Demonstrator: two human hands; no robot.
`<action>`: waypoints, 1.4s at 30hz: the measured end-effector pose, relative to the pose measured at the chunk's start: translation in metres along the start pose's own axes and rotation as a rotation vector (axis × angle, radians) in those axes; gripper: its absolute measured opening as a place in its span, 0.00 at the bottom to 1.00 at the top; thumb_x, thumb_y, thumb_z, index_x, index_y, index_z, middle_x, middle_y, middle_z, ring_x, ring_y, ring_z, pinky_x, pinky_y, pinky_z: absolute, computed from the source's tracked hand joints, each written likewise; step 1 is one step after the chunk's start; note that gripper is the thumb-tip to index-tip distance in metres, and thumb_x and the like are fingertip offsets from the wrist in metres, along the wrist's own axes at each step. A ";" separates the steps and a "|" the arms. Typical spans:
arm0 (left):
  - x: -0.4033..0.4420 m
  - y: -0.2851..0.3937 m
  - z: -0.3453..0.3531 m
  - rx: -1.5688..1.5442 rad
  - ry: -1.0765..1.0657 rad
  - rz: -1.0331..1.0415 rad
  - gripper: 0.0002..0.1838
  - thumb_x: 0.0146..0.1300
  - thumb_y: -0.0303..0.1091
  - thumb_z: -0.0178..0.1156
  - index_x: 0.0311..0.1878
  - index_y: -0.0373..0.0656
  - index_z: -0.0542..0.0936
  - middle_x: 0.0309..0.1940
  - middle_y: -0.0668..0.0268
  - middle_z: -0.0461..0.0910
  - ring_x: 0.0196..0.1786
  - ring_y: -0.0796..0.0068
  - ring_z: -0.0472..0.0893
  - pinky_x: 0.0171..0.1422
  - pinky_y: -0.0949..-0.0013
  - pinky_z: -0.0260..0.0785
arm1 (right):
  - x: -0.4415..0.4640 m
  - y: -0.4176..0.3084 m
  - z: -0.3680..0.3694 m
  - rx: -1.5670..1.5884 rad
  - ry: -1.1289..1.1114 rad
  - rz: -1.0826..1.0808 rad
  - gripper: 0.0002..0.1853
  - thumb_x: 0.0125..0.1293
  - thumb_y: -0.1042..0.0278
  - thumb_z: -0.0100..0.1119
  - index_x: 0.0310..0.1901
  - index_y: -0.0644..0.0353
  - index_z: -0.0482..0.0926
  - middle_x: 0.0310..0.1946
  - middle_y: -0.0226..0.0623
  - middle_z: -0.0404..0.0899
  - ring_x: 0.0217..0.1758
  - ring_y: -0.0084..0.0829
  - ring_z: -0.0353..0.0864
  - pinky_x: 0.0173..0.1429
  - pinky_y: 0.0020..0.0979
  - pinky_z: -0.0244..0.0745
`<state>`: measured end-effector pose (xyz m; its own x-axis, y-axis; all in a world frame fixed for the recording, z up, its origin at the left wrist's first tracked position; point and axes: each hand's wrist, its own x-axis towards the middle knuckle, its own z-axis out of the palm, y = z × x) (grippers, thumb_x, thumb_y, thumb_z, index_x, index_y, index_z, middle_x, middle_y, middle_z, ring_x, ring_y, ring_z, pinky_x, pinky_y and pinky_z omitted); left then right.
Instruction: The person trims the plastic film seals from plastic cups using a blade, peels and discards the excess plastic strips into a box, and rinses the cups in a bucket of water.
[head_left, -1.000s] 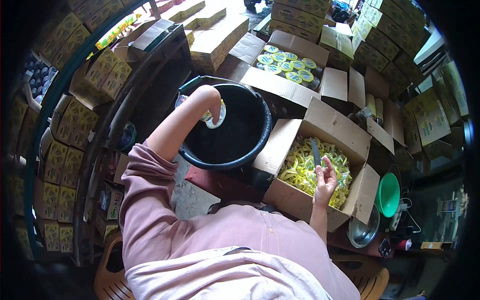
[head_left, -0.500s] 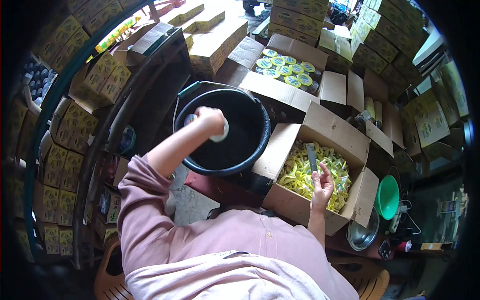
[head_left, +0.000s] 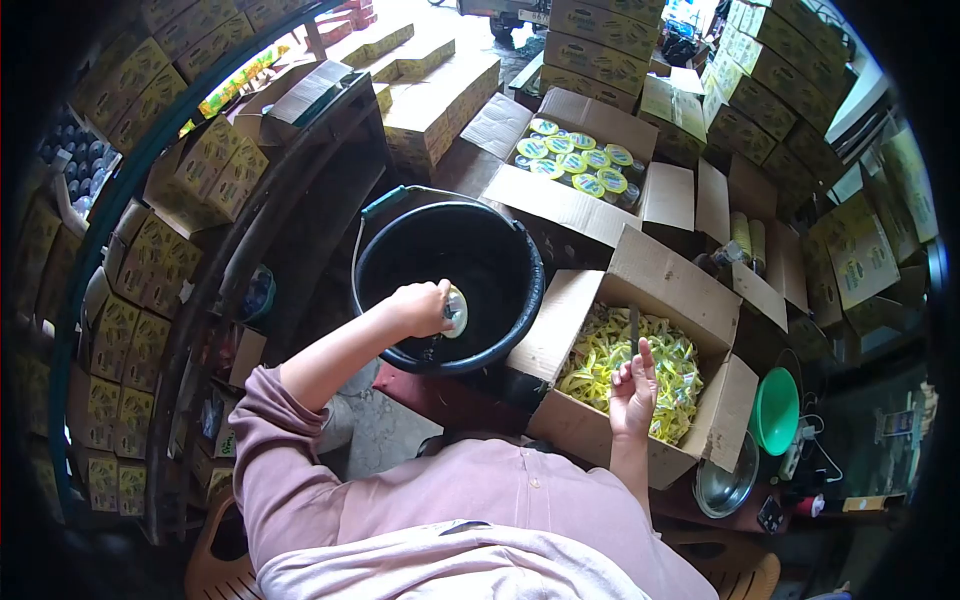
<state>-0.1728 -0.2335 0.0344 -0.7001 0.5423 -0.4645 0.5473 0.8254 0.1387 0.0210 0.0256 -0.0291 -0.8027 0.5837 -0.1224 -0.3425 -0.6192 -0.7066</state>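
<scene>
Over the black bucket (head_left: pixel 538 288), the left hand (head_left: pixel 418 307) clasps a plastic cup (head_left: pixel 457 313) in curled fingers, its pale round end facing rightward, toward the right hand (head_left: pixel 633 394), whose fingers, above yellow strips (head_left: pixel 585 378), pinch a narrow blade (head_left: pixel 634 322) pointing away from the body.

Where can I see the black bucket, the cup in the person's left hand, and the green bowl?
Black bucket (head_left: pixel 430 228), head view: bare far inner wall.
Cup (head_left: pixel 457 313), head view: pale round end.
Green bowl (head_left: pixel 775 410), head view: inside.
</scene>
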 end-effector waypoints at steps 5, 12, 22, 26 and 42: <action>-0.004 0.001 -0.003 0.154 -0.285 -0.027 0.40 0.47 0.58 0.61 0.55 0.34 0.68 0.43 0.51 0.77 0.46 0.58 0.78 0.48 0.62 0.71 | -0.002 0.007 -0.008 0.283 0.043 0.176 0.22 0.59 0.69 0.57 0.57 0.49 0.69 0.27 0.20 0.70 0.31 0.16 0.69 0.34 0.22 0.63; -0.011 0.001 -0.001 0.077 -0.056 -0.021 0.33 0.46 0.51 0.63 0.51 0.38 0.67 0.38 0.51 0.78 0.42 0.53 0.78 0.46 0.60 0.71 | -0.005 0.012 -0.001 0.376 0.060 0.350 0.19 0.61 0.61 0.57 0.54 0.49 0.71 0.28 0.18 0.78 0.30 0.15 0.72 0.36 0.23 0.61; -0.007 -0.013 0.008 0.061 0.105 0.002 0.36 0.44 0.53 0.64 0.52 0.37 0.68 0.41 0.51 0.77 0.47 0.54 0.76 0.51 0.60 0.69 | -0.007 0.017 0.015 0.508 -0.067 0.392 0.14 0.58 0.62 0.59 0.47 0.47 0.76 0.30 0.19 0.80 0.31 0.15 0.74 0.38 0.25 0.62; -0.016 -0.003 0.000 0.096 -0.167 -0.024 0.32 0.44 0.49 0.64 0.47 0.36 0.69 0.41 0.50 0.77 0.45 0.54 0.77 0.47 0.59 0.71 | -0.007 0.021 0.009 0.396 -0.044 0.377 0.05 0.59 0.65 0.58 0.38 0.49 0.79 0.29 0.24 0.80 0.31 0.20 0.75 0.39 0.26 0.65; -0.014 -0.003 -0.004 0.052 -0.321 0.019 0.31 0.45 0.47 0.64 0.45 0.32 0.69 0.34 0.49 0.78 0.39 0.56 0.79 0.43 0.61 0.72 | -0.003 0.017 0.004 0.173 -0.113 0.278 0.12 0.57 0.79 0.56 0.40 0.49 0.78 0.32 0.27 0.80 0.31 0.19 0.78 0.33 0.22 0.72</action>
<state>-0.1661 -0.2428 0.0445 -0.5135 0.4734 -0.7156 0.5876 0.8018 0.1087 0.0156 0.0108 -0.0382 -0.9225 0.3247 -0.2089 -0.1733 -0.8317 -0.5274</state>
